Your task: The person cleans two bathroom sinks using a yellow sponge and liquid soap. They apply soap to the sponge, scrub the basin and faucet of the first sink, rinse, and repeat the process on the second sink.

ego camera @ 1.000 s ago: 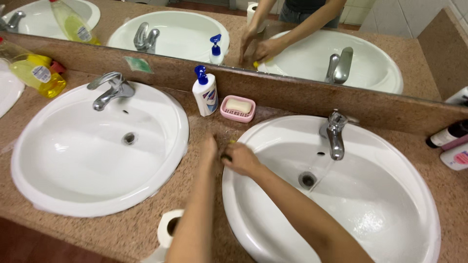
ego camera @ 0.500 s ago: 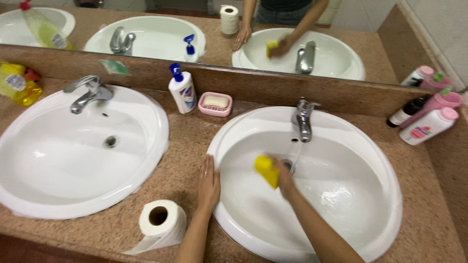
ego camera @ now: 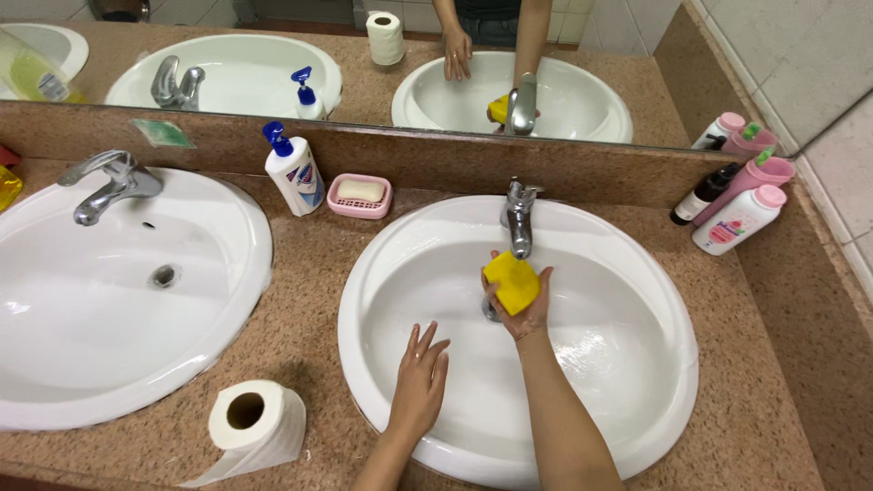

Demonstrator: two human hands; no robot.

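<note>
My right hand point(ego camera: 523, 309) lies palm up in the right white sink point(ego camera: 637, 382), holding a yellow sponge point(ego camera: 511, 282) just under the chrome tap point(ego camera: 518, 218). My left hand point(ego camera: 420, 382) is open with fingers spread, resting on the inner slope of the same basin, left of the right arm. The drain is mostly hidden behind the right hand.
A second white sink point(ego camera: 109, 300) with its tap point(ego camera: 105, 182) is at left. A pump soap bottle point(ego camera: 293, 173) and pink soap dish with a bar point(ego camera: 360, 195) stand by the mirror ledge. A toilet paper roll point(ego camera: 255, 423) lies at the counter front. Pink and white bottles point(ego camera: 741, 195) stand at right.
The right hand brought the sponge from the sink's left rim to under the tap and turned palm up. The left hand slid off the counter into the basin. The view shifted right.
</note>
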